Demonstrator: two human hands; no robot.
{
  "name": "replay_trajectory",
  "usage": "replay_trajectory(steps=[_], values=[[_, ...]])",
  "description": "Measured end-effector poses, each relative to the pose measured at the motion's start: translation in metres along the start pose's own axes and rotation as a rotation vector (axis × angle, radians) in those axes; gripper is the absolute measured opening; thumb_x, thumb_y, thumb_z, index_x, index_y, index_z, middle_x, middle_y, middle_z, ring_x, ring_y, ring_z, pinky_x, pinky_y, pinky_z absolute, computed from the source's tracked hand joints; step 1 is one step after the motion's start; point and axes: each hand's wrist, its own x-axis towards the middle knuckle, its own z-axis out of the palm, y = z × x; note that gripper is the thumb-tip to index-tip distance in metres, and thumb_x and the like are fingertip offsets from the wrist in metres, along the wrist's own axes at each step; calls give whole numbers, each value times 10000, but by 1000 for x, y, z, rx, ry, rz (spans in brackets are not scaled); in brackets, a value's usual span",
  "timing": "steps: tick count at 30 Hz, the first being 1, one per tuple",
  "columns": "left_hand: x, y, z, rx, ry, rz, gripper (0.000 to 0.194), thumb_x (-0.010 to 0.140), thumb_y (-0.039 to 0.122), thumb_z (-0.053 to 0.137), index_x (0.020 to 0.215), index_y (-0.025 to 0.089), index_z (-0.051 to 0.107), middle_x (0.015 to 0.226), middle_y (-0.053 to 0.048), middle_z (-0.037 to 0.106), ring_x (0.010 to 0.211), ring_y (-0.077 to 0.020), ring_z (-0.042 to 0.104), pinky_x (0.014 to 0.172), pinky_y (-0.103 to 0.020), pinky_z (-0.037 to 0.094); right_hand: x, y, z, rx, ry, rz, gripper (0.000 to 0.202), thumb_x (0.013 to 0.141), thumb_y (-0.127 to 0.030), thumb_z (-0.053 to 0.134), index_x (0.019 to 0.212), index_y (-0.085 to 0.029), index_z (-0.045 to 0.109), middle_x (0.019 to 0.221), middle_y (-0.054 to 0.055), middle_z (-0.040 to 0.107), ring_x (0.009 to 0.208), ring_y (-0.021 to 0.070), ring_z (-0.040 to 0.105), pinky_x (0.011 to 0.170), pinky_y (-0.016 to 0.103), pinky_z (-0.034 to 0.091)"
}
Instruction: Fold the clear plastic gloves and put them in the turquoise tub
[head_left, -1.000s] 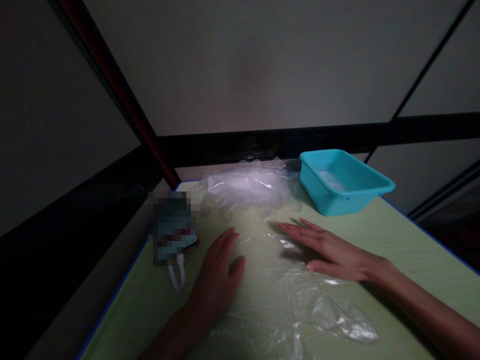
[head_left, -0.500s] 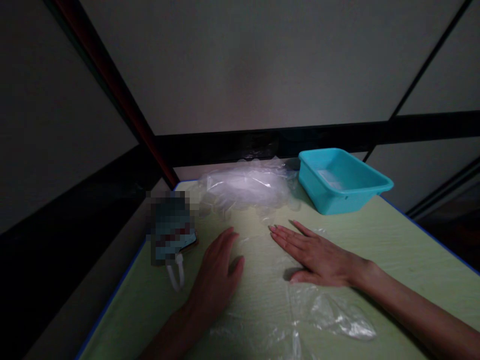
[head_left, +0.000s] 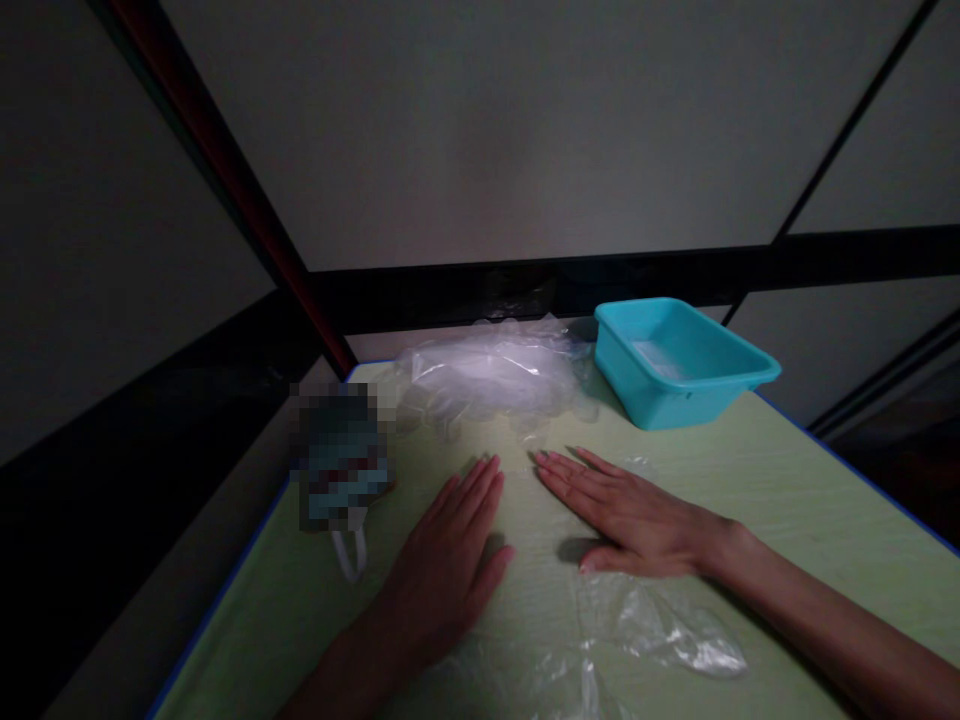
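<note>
Thin clear plastic film (head_left: 679, 630) lies spread on the pale green tabletop, creased at its near end; I cannot tell whether it is a bag or a glove. My right hand (head_left: 622, 510) rests flat on it, palm down, fingers stretched forward and thumb apart. To the left, my left hand (head_left: 454, 560) is also palm down with fingers extended, over or on the film's left side. Neither hand grips anything. Beyond the fingertips sits a crumpled heap of clear plastic (head_left: 495, 370), whitish in its middle.
A turquoise plastic basin (head_left: 675, 400) stands at the back right, a pale label inside. At the left edge lies a blurred-out phone-like object (head_left: 341, 455) with a white strap (head_left: 349, 550). Cabinet panels (head_left: 487, 150) rise behind the table (head_left: 810, 500), which has a blue edge.
My left hand has shifted a little right and flattened, its fingers straighter. My right hand stays nearly in place. The heap and the basin have not moved on the table.
</note>
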Motion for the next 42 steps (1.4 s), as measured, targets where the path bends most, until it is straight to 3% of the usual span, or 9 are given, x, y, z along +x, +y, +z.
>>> replay_trajectory(steps=[13, 18, 20, 23, 26, 29, 42], values=[[-1, -1, 7, 61, -55, -4, 593, 857, 355, 406, 1376, 152, 201, 1446, -87, 186, 1323, -253, 115, 1058, -430, 209, -1, 5, 12, 15, 32, -1, 771, 851, -542, 367, 1395, -77, 82, 1432, 161, 134, 1322, 243, 86, 1073, 454, 108], [0, -1, 5, 33, -68, -23, 594, 853, 330, 405, 1376, 144, 194, 1446, -91, 182, 1323, -242, 126, 1062, -431, 194, -5, 8, 6, 108, 75, -12, 776, 865, -565, 285, 1395, -83, -12, 1448, 145, 40, 1326, 236, 61, 1075, 451, 89], [-1, -2, 4, -16, -40, -40, 578, 860, 292, 385, 1379, 152, 172, 1444, -92, 192, 1321, -224, 155, 1063, -439, 186, -13, 10, -2, 148, 136, -14, 724, 879, -555, 239, 1399, -121, -20, 1454, 117, 59, 1325, 232, 85, 1072, 462, 100], [-1, -3, 1, -99, 48, -86, 497, 882, 252, 334, 1357, 147, 230, 1402, -95, 313, 1286, -197, 276, 1069, -438, 187, -28, 15, -14, 134, 198, 27, 630, 890, -527, 259, 1400, -190, 107, 1432, 79, 220, 1305, 238, 196, 1059, 484, 153], [0, -4, 0, -157, 147, -113, 404, 877, 232, 347, 1276, 174, 375, 1261, -63, 517, 1194, -193, 430, 1065, -433, 221, -39, 20, -21, 78, 179, 74, 524, 890, -472, 341, 1339, -203, 323, 1367, 68, 370, 1259, 254, 311, 1049, 491, 194], [2, -4, 0, -177, 207, -120, 365, 857, 203, 377, 1215, 198, 443, 1136, -30, 616, 1122, -196, 505, 1042, -433, 280, -42, 25, -22, 32, 129, 98, 437, 898, -403, 370, 1283, -201, 420, 1331, 65, 424, 1232, 248, 360, 1044, 478, 229], [4, -4, 2, -144, 120, -122, 364, 864, 211, 359, 1220, 138, 386, 1219, -102, 547, 1143, -209, 481, 1052, -501, 203, -32, 37, -7, -127, 177, 163, 503, 911, -401, 341, 1344, -149, 295, 1344, 121, 395, 1249, 252, 326, 1020, 485, 279]])
